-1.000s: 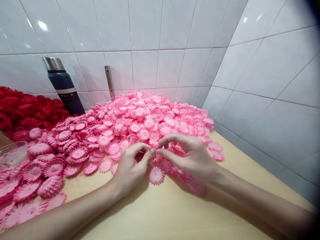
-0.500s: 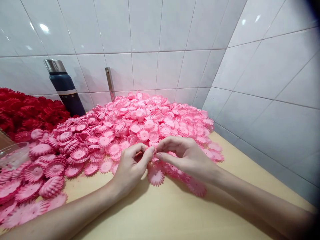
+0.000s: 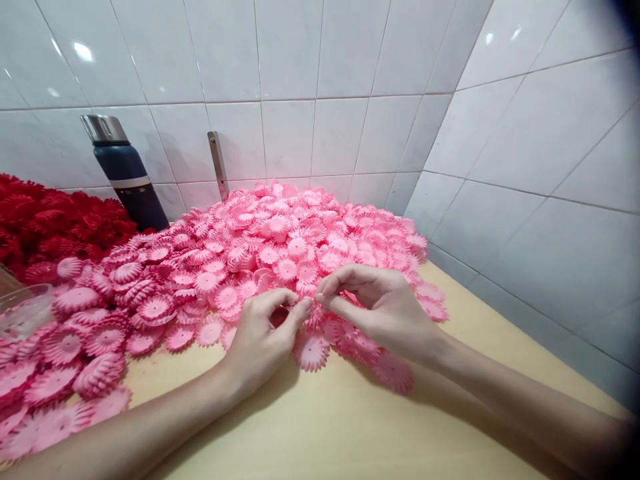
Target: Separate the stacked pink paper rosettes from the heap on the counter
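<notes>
A big heap of pink pleated flower-shaped pieces (image 3: 280, 240) covers the pale wooden table (image 3: 350, 427) up to the tiled wall. My left hand (image 3: 260, 337) and my right hand (image 3: 385, 310) meet at the heap's front edge, fingertips almost touching. Both hands are curled in a pinch around pink pieces between them; what exactly each pinches is partly hidden by the fingers. A single pink flower piece (image 3: 311, 350) lies on the table just below the fingertips.
A dark blue flask with a steel cap (image 3: 125, 173) stands against the back wall. Red flower pieces (image 3: 50, 220) are piled at the left. A clear container rim (image 3: 25, 307) shows at the left edge. A metal strip (image 3: 219, 163) leans on the tiles.
The hands stay together at the heap's edge; the right hand's fingers have shifted slightly and lifted a little. The camera view has moved only slightly.
</notes>
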Demonstrator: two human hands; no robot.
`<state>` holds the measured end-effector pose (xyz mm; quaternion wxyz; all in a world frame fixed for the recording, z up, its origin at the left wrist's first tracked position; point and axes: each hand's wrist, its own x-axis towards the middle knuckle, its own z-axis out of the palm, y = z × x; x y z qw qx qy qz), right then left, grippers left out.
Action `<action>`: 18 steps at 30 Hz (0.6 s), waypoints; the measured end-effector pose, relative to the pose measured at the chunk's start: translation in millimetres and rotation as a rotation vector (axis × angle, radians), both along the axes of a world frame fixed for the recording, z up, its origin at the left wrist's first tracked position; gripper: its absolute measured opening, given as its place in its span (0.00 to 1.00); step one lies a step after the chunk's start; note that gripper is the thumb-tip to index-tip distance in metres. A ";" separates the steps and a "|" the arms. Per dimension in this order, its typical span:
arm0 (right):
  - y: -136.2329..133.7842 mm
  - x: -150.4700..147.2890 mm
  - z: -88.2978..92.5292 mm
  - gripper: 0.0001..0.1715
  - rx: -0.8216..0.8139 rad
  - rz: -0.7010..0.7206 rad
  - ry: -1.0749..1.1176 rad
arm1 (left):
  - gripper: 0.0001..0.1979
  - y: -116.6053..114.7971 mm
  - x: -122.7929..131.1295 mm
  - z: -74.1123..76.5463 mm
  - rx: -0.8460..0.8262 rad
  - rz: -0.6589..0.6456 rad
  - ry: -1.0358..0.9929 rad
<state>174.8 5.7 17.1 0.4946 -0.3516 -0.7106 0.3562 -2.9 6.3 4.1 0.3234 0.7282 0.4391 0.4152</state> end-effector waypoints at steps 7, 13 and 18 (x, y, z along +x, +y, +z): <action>-3.4 -1.5 4.9 0.04 0.049 -0.001 -0.171 | 0.18 -0.6 0.0 0.1 0.002 -0.038 -0.034; -2.0 -1.7 -1.0 0.07 0.162 -0.068 -0.202 | 0.18 0.1 -1.6 -1.6 -0.041 -0.045 -0.024; 0.5 -0.3 -3.1 0.08 0.271 -0.074 -0.234 | 0.14 -0.6 -0.3 -1.6 -0.116 -0.129 -0.079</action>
